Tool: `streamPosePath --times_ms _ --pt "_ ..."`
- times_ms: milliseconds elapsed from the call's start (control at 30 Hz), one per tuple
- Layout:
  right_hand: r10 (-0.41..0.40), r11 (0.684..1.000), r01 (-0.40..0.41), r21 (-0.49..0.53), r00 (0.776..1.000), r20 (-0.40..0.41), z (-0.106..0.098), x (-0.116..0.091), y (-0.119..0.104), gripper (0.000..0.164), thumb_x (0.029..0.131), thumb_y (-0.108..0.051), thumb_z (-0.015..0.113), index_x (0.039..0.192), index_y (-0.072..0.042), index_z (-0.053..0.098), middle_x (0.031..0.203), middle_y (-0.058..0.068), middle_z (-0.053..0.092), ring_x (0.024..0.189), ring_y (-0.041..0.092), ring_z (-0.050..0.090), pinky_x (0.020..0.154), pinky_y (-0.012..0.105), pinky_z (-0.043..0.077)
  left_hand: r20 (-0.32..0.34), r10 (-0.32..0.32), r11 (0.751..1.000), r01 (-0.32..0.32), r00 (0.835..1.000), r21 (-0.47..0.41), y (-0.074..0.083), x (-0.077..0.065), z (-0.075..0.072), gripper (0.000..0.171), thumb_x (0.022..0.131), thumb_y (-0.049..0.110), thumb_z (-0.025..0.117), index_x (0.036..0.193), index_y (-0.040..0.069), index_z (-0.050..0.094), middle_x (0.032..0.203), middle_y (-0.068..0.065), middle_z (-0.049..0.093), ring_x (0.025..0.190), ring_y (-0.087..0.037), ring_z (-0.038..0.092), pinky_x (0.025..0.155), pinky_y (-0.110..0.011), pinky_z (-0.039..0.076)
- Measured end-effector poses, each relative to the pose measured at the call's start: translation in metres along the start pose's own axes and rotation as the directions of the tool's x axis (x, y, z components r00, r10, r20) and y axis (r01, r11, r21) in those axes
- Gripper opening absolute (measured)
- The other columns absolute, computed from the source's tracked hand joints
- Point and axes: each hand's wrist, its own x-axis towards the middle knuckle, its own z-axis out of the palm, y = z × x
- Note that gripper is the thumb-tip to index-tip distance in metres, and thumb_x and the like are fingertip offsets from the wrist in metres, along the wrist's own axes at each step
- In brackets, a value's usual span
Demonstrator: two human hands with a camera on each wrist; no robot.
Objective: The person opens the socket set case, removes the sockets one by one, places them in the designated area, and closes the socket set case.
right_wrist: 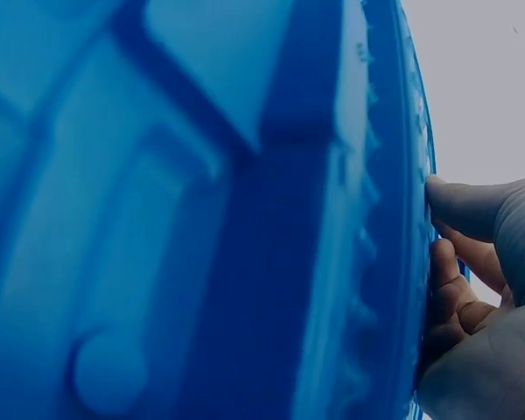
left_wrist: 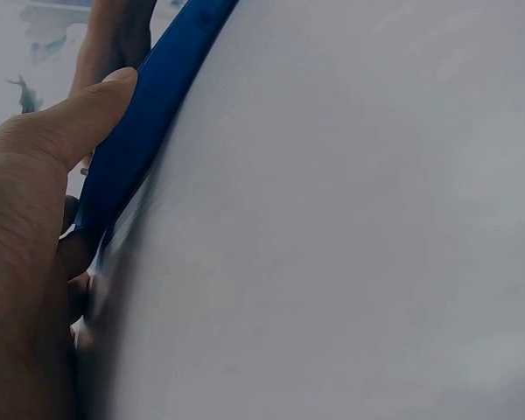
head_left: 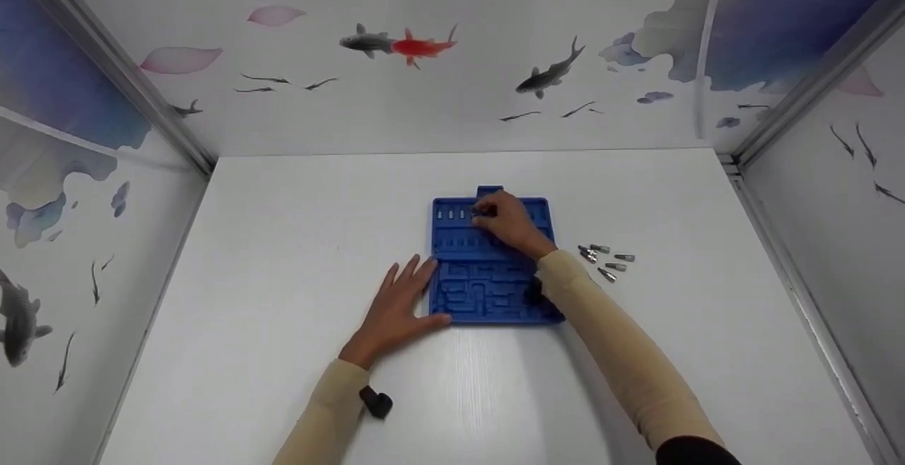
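Observation:
A blue plastic tool case (head_left: 488,256) lies opened flat on the white table, with molded slots in both halves. Several silver bit sockets (head_left: 451,215) sit in its top row. Over that row is my right hand (head_left: 508,221), thumb and forefinger pinching a small bit socket mostly hidden by the fingertips. My left hand (head_left: 399,309) rests spread at the case's left side, its fingertips and thumb touching the edge. The left wrist view has the thumb (left_wrist: 92,114) laid along the blue edge. In the right wrist view, the case's molded recesses (right_wrist: 184,219) fill most of the picture.
Several loose bit sockets (head_left: 607,275) lie scattered on the table right of the case, near the right forearm. A blue latch tab (head_left: 489,190) sticks out from the case's far edge. Printed wall panels (head_left: 459,112) border the table at the back and sides.

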Motion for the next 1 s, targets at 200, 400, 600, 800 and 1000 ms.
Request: streamPosePath --times_ms 200,400,600,800,1000 --pt "-0.061 0.998 0.062 0.021 0.998 -0.032 0.001 -0.001 0.000 0.026 0.103 -0.005 0.077 0.127 0.006 0.078 0.129 0.023 0.072 0.122 0.040 0.067 0.109 0.056 0.054 0.001 -0.008 1.000 0.008 1.000 -0.003 0.002 0.000 -0.002 0.111 0.093 0.077 0.070 0.177 0.019 0.026 0.182 -0.006 0.027 0.170 -0.026 0.015 0.138 -0.050 0.002" --pt "-0.052 0.998 0.055 0.036 0.996 -0.070 0.003 -0.001 -0.001 0.024 0.101 -0.004 0.078 0.122 0.006 0.079 0.126 0.023 0.073 0.121 0.040 0.067 0.109 0.058 0.054 -0.001 0.000 1.000 0.000 1.000 0.002 0.001 -0.001 -0.002 0.110 0.094 0.075 0.070 0.177 0.019 0.025 0.182 -0.004 0.027 0.171 -0.025 0.014 0.139 -0.048 0.001" --pt "-0.086 0.990 0.101 0.100 0.987 -0.138 0.005 -0.002 0.004 0.018 0.100 -0.003 0.080 0.116 0.006 0.080 0.117 0.022 0.076 0.109 0.036 0.069 0.099 0.052 0.057 -0.001 -0.020 1.000 0.020 1.000 -0.005 0.001 -0.002 0.002 0.111 0.093 0.076 0.070 0.178 0.021 0.024 0.182 -0.003 0.025 0.171 -0.023 0.014 0.139 -0.049 0.001" --pt "-0.068 0.980 0.101 0.171 0.979 -0.190 -0.005 -0.011 0.009 0.015 0.102 -0.006 0.079 0.114 0.003 0.079 0.111 0.017 0.076 0.098 0.025 0.066 0.087 0.037 0.054 0.008 -0.027 1.000 0.027 1.000 -0.002 0.003 -0.001 0.003 0.110 0.094 0.076 0.070 0.178 0.021 0.024 0.183 -0.005 0.023 0.171 -0.024 0.013 0.139 -0.048 0.000" --pt "-0.070 0.984 0.093 0.152 0.986 -0.151 -0.022 -0.029 0.010 0.016 0.102 -0.011 0.080 0.114 0.000 0.079 0.113 0.014 0.077 0.105 0.025 0.070 0.094 0.038 0.056 0.000 -0.022 1.000 0.022 1.000 0.012 0.002 -0.001 0.000 0.110 0.094 0.075 0.070 0.177 0.019 0.025 0.182 -0.005 0.026 0.171 -0.024 0.014 0.139 -0.047 0.000"
